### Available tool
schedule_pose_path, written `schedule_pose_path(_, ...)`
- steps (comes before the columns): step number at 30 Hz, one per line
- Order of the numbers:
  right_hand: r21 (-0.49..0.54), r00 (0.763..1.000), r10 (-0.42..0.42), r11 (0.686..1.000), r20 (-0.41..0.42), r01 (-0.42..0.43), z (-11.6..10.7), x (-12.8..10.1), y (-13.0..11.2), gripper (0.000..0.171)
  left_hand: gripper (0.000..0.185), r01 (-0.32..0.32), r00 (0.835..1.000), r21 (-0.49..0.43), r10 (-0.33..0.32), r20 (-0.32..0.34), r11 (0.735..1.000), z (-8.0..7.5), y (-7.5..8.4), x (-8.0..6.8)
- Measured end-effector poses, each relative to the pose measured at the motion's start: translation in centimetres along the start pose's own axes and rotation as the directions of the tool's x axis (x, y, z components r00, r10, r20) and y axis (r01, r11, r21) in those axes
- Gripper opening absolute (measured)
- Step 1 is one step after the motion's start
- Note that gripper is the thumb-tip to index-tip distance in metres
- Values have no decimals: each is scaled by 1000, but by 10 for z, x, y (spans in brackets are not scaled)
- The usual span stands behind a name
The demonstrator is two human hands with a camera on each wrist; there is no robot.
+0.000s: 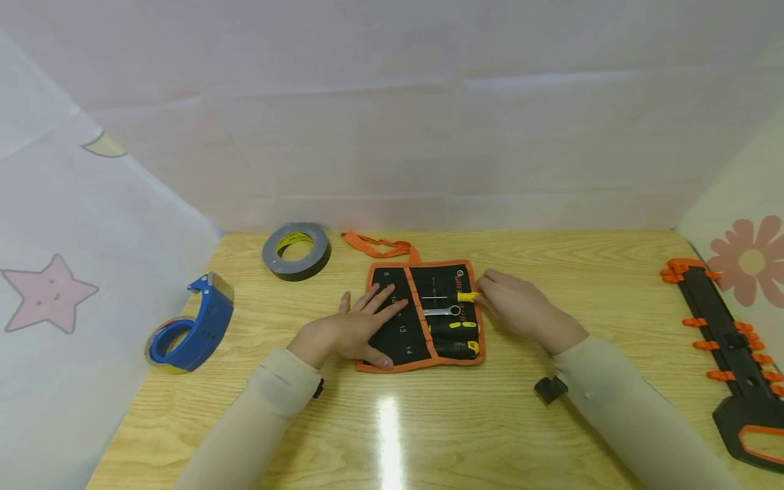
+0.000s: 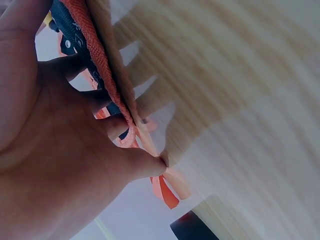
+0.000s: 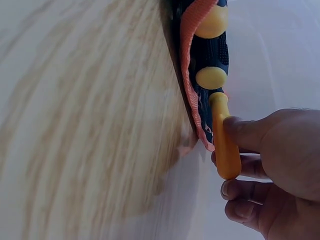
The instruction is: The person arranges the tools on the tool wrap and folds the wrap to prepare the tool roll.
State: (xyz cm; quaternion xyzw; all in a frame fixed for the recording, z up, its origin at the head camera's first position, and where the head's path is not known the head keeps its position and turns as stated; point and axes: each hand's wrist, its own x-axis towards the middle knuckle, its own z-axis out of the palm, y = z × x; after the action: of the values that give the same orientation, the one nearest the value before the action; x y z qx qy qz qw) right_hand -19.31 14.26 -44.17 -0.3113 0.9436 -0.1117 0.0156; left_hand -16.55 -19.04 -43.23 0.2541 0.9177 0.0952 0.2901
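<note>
A black tool roll with orange trim point(image 1: 401, 344) lies flat on the table, sizes printed on its left half. My left hand point(image 1: 352, 330) rests on that half with fingers spread; in the left wrist view its palm point(image 2: 70, 150) is beside the orange edge. At the roll's right edge, my right hand point(image 1: 517, 303) pinches the yellow handle of a screwdriver point(image 3: 227, 145) between thumb and fingers. The thin shaft points left over the roll. Just below it lies a combination wrench point(image 1: 441, 312). More yellow-ended tools point(image 3: 211, 78) sit in the roll, mostly hidden.
A grey tape roll point(image 1: 318, 258) lies at the back left, near the tool roll's orange strap point(image 1: 382, 250). Further left is a blue tape dispenser point(image 1: 211, 320). A black rack with orange clips point(image 1: 716, 306) runs along the right side. Printed cloth walls point(image 1: 392, 150) surround the table.
</note>
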Motion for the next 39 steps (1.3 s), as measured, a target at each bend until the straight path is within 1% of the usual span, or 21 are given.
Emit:
schedule_pose_path(7, 44, 1000, 5, 999, -6, -5, 1, 5, -1, 19, 117, -6, 1000, -5, 6, 1, 1000, 0, 0, 0)
schedule_pose_path(16, 93, 1000, -29, 995, -12, 30, 3, 13, -5, 23, 118, -8, 1000, -5, 8, -5, 1000, -1, 1, 0)
schedule_pose_path(21, 116, 999, -35, 993, 10, 34, 3, 17, -9, 24, 119, -9, 1000, 3, 9, -5, 1000, -2, 2, -1)
schedule_pose_path(24, 145, 999, -22, 989, 32, 17, 3, 20, -11, 23, 119, -7, 1000, -1, 7, -6, 1000, -2, 2, -1)
schedule_pose_path(28, 198, 998, 13, 980, 61, -25, 2, 24, -13, 20, 119, -5, 1000, -2, 5, -8, 1000, -2, 1, 0)
schedule_pose_path(32, 237, 997, 33, 970, 72, -49, 1, 27, -14, 16, 120, -7, 1000, 5, 7, -8, 1000, -1, 1, 0)
schedule_pose_path(36, 252, 997, 13, 967, 76, -32, 3, 30, -15, 15, 120, -8, 1000, 3, 8, -6, 1000, 0, 1, 0)
schedule_pose_path(39, 261, 996, -8, 965, 83, -14, 4, 31, -15, 18, 120, -8, 1000, 0, 8, -3, 1000, 0, 1, 0)
